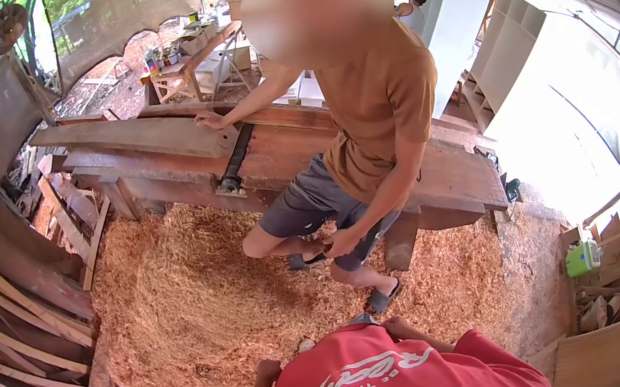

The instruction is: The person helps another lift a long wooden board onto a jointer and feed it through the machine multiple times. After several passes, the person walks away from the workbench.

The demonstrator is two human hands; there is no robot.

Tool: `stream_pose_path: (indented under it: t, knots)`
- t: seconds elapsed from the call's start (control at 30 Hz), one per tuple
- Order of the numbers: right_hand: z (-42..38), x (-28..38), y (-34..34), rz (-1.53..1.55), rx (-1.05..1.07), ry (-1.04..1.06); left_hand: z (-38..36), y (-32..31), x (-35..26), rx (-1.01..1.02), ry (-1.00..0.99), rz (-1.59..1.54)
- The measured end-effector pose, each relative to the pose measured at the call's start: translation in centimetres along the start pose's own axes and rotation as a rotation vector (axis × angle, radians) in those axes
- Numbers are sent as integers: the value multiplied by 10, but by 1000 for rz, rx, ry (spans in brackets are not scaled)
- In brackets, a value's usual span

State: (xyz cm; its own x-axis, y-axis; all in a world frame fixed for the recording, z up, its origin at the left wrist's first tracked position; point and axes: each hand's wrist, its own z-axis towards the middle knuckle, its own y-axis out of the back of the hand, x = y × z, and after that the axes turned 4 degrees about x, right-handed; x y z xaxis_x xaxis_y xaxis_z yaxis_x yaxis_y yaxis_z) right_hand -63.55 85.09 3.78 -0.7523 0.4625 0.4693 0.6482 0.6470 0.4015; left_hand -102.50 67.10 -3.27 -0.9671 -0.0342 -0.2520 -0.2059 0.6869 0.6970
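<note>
My left hand (267,370) hangs low beside my red shirt (350,383), above the wood shavings, with a dark band on the wrist. Its fingers are too small and turned away to read. On the other side, my right hand (395,328) is close to the shirt's hem, mostly hidden by cloth, near a small grey-blue patch (362,319). In front of me another person in a brown T-shirt (368,102) sits on a wooden workbench (439,180). That person's one hand is at the end of a long plank (137,138); the other is by the knee.
A dark bar-like machine part (237,159) crosses the bench. Shavings (178,289) cover the floor. Long boards (4,302) lean at left. A green-and-white box (582,258) stands among wood scraps at right. Behind are a cluttered table (186,66), pale cabinets (506,42) and another person (410,6).
</note>
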Motion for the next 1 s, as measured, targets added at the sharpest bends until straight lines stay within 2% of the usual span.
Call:
stream_pose_path:
  t: [0.1,0.23,0.33,0.37,0.47,0.67,0.77,0.87,1.0]
  knots:
    - [-15,19,3,-29,28,28,0,-10,-2,-28,7,-16]
    - [-6,13,-2,-91,32,64,-7,-17,-8,-44,28,-31]
    - [3,4,-9,-152,-40,152,-14,-14,-13,-51,62,4]
    - [6,0,-11,-205,-81,244,-15,-21,-13,-78,60,-28]
    - [6,-1,-11,-155,14,132,-19,-25,-11,-116,64,-70]
    - [-3,-4,-14,-129,-22,120,-22,-33,-16,-59,76,-103]
    - [6,-19,-17,-245,-115,342,-23,-35,-18,-17,60,-79]
    - [11,-28,-21,-97,-90,171,-24,-35,-23,-24,77,-84]
    - [-2,-26,-17,-146,-60,208,-23,-45,-20,-112,13,-71]
